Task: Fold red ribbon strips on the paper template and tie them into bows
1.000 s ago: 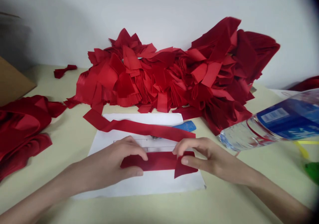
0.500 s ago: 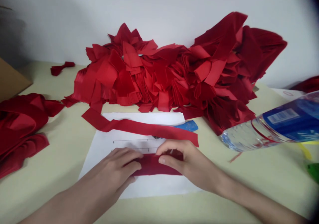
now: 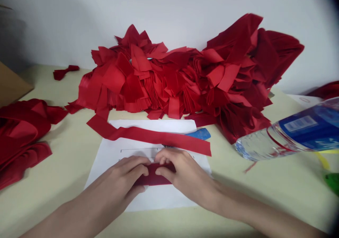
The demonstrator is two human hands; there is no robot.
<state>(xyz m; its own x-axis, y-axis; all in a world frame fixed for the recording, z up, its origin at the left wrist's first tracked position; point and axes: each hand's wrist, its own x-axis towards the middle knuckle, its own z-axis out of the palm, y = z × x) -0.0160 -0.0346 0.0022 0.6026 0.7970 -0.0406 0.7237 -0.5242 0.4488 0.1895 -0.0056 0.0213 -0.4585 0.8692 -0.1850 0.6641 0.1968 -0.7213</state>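
My left hand (image 3: pixel 124 178) and my right hand (image 3: pixel 180 174) meet over a short red fabric strip (image 3: pixel 153 178) that lies folded on a white paper sheet (image 3: pixel 159 199) with printed lines. Both hands press down on the strip with bent fingers, fingertips nearly touching. Most of the strip is hidden under them. A longer red strip (image 3: pixel 148 136) lies across the top of the sheet, just beyond my hands.
A big heap of folded red fabric pieces (image 3: pixel 185 79) fills the back of the table. More red cloth (image 3: pixel 21 132) lies at the left, beside a cardboard box (image 3: pixel 10 84). A tilted water bottle (image 3: pixel 291 132) hangs at the right. A blue object (image 3: pixel 200 133) peeks from under the long strip.
My right hand folded the strip's right end over and slid left toward my left hand. The visible strip has become much shorter.
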